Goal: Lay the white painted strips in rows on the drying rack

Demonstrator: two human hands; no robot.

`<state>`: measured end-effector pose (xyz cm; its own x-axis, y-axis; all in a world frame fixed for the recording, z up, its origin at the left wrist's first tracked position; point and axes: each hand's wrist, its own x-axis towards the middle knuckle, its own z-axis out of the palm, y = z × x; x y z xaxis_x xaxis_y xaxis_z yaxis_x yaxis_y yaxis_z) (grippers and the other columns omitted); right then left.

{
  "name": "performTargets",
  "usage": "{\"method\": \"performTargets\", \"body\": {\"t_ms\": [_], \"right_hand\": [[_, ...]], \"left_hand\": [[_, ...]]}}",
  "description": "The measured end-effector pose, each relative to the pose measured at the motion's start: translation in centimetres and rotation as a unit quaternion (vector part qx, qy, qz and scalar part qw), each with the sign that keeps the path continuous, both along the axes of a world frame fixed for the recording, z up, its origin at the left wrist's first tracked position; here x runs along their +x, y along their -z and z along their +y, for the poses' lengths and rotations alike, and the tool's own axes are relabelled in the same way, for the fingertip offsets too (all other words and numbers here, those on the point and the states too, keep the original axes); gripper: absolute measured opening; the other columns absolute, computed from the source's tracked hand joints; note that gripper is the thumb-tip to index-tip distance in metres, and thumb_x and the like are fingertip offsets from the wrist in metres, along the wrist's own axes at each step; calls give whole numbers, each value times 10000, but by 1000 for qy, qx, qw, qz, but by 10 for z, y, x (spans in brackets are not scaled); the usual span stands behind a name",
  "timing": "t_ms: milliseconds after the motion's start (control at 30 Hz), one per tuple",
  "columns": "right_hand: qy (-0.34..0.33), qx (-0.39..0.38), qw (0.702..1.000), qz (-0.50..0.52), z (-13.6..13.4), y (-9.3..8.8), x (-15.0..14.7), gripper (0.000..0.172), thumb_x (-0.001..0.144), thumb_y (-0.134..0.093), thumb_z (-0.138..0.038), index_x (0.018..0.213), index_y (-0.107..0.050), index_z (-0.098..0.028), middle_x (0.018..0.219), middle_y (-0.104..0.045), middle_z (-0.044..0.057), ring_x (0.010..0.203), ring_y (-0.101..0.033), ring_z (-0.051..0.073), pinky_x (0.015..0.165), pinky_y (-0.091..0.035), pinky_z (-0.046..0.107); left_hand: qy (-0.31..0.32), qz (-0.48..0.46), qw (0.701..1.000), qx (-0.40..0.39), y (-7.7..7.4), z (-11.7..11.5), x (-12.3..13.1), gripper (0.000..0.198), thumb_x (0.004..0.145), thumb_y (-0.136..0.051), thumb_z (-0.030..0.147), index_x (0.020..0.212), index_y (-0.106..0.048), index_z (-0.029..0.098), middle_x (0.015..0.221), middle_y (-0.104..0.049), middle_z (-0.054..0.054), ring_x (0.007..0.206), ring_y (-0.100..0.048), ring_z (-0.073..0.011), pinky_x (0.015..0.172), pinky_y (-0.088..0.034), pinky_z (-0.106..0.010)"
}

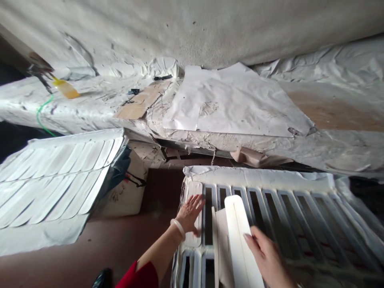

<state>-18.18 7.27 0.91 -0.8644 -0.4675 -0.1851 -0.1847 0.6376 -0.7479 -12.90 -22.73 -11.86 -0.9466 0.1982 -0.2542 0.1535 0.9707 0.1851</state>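
Note:
My left hand (190,214) lies flat with fingers spread on a white rounded slat (194,192) set on a white slotted rack (285,208) at the lower right. A pale bangle sits on that wrist, and the sleeve is red. My right hand (268,258) grips a loose stack of white rounded slats (240,236), held tilted over the rack just right of the left hand. The rack's long dark slots run away from me.
A board covered with rows of white slats (51,176) lies at the left. A long bench wrapped in crumpled white sheeting (234,100) crosses the back, with cardboard (141,104) and a yellow bottle (66,89) on it. Reddish floor (120,240) lies between the board and the rack.

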Motion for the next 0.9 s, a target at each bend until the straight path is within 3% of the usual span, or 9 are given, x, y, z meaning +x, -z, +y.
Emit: {"method": "performTargets", "body": {"t_ms": [167, 367, 533, 733, 900], "right_hand": [[-44, 66, 997, -9, -77, 19, -48, 320, 875, -370, -443, 647, -293, -234, 529, -383, -43, 514, -360, 119, 528, -248, 265], [-4, 79, 996, 30, -116, 47, -74, 211, 850, -373, -350, 685, -307, -236, 542, -390, -29, 508, -346, 132, 555, -190, 292], [-6, 40, 999, 3, -126, 78, -51, 235, 865, -362, -412, 711, -349, -236, 564, -418, -32, 529, -381, 138, 555, -244, 273], [6, -30, 996, -88, -115, 124, -41, 331, 833, -375, -518, 674, -340, -230, 600, -371, -51, 567, -389, 121, 554, -340, 247], [-5, -52, 991, -126, -116, 133, -47, 344, 833, -391, -539, 689, -356, -229, 587, -361, -60, 561, -375, 112, 528, -341, 232]], "left_hand": [[6, -1, 1000, -1, -2, -3, 1, 1393, 457, -724, 815, 1521, -190, 92, 1596, -25, -203, 1485, -35, -361, 1202, -37, -580], [-21, -16, 998, 56, -13, -6, 0, 1259, 570, -712, 766, 1524, -202, 120, 1593, -125, -182, 1475, -144, -346, 1198, -40, -596], [-62, 9, 995, 80, -21, -5, 1, 1024, 719, -659, 686, 1500, -278, 145, 1586, -226, -137, 1461, -213, -309, 1210, -86, -578], [-81, 39, 993, 75, -15, -5, 2, 797, 851, -585, 567, 1501, -269, 232, 1586, -260, -61, 1451, -249, -259, 1210, -147, -575], [-85, 61, 992, 68, -10, -5, 4, 796, 893, -529, 557, 1535, -154, 271, 1589, -249, -54, 1449, -256, -255, 1201, -182, -570]]}}
